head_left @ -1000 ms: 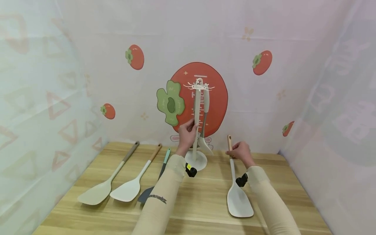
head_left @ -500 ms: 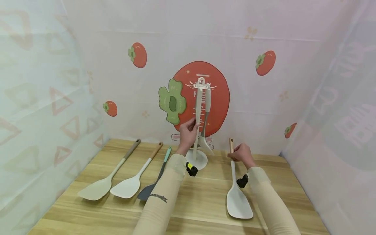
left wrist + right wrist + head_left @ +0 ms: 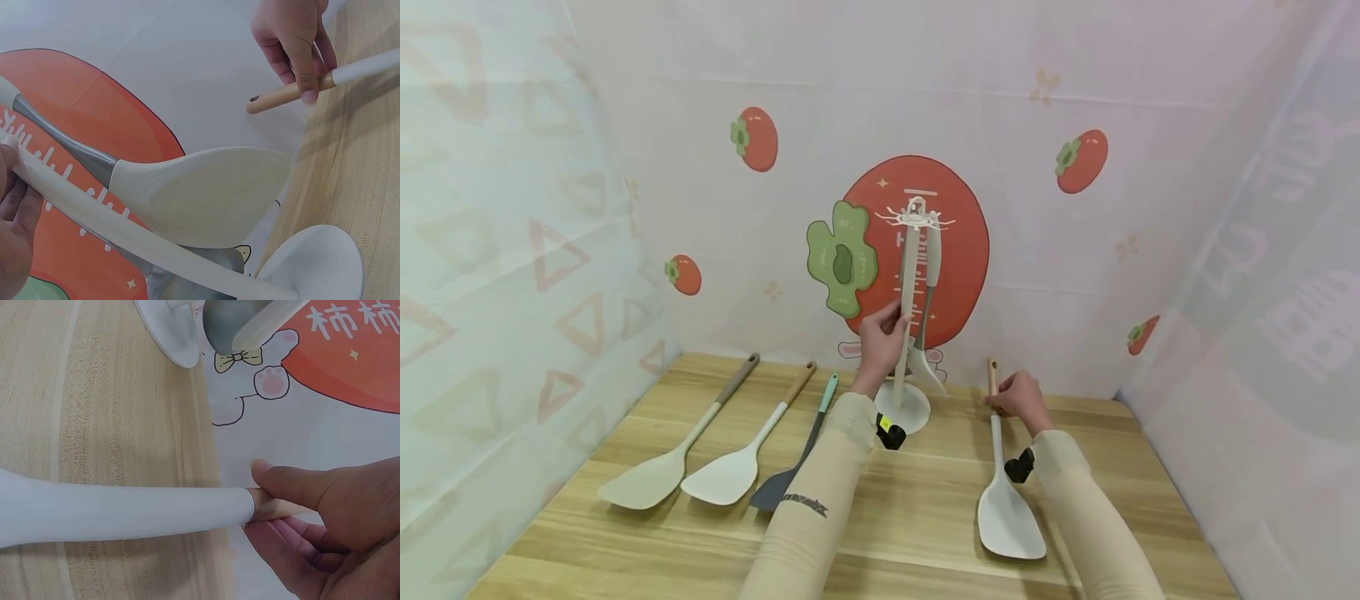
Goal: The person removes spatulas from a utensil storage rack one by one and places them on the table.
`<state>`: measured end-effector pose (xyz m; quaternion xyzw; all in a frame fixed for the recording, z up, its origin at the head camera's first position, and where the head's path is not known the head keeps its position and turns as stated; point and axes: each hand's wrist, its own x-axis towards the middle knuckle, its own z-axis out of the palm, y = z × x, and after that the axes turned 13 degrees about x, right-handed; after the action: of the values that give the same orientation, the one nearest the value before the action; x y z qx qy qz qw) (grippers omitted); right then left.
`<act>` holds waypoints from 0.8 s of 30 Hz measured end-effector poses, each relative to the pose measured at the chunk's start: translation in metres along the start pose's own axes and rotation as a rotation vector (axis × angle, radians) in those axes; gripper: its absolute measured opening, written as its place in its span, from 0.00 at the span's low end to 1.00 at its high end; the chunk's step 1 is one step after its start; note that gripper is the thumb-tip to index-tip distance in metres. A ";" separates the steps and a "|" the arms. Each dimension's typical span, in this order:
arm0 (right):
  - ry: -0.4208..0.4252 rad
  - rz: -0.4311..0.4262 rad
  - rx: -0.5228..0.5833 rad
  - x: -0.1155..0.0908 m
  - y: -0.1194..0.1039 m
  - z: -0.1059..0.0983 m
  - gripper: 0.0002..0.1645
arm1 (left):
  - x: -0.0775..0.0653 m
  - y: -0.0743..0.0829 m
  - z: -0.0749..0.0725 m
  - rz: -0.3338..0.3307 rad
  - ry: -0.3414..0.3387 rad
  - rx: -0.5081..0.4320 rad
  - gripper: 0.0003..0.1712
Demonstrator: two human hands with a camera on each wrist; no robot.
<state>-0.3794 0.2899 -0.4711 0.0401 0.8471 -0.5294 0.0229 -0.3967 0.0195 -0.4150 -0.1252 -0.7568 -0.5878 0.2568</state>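
Note:
My left hand point(image 3: 880, 343) grips the pole of a white utensil stand point(image 3: 911, 267) with a ring of hooks at its top. From the stand hangs a turner with a grey shaft and white blade point(image 3: 925, 369). Behind the pole, the left wrist view also shows a hanging grey metal utensil point(image 3: 178, 281), partly hidden. Over on the right, my right hand point(image 3: 1021, 398) pinches the wooden handle of a white spatula point(image 3: 1009, 521) between thumb and fingers. Its broad blade points toward me, low over the table; the right wrist view shows its white shaft point(image 3: 125, 512).
To the left lie a beige spatula point(image 3: 647, 482), a white spatula with a wooden handle point(image 3: 726, 478) and a dark spatula with a mint handle point(image 3: 775, 487), partly behind my left sleeve. A printed cloth backdrop point(image 3: 1060, 275) rises behind the wooden table point(image 3: 925, 508).
My right hand has lowered the wooden handle end of the white spatula slightly toward the table. My left hand stays on the stand's pole. The head view has shifted a little.

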 end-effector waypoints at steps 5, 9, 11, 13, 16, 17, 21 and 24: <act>0.008 0.010 -0.008 0.001 0.001 0.000 0.15 | 0.000 0.000 0.000 0.007 0.001 -0.003 0.23; 0.010 0.020 -0.011 0.003 0.004 0.000 0.14 | 0.000 0.000 0.001 0.003 0.006 0.001 0.22; 0.010 0.027 -0.015 0.004 0.006 0.000 0.14 | 0.001 -0.001 0.002 0.000 0.008 0.008 0.22; 0.008 0.025 -0.022 0.003 0.007 0.000 0.14 | 0.000 -0.001 0.003 0.003 0.010 0.014 0.22; 0.006 0.020 -0.029 0.000 0.007 0.002 0.14 | 0.000 -0.001 0.003 0.007 0.008 0.022 0.22; 0.010 0.017 -0.034 -0.001 0.006 0.003 0.13 | 0.000 -0.001 0.003 0.009 0.009 0.023 0.22; 0.004 0.007 -0.045 -0.003 0.004 0.006 0.13 | 0.000 0.000 0.002 0.007 0.013 0.018 0.22; 0.001 0.006 -0.048 -0.002 0.006 0.009 0.14 | 0.000 0.000 0.003 0.001 0.015 0.011 0.22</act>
<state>-0.3769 0.2844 -0.4796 0.0424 0.8594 -0.5089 0.0252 -0.3976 0.0219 -0.4151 -0.1199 -0.7580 -0.5845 0.2633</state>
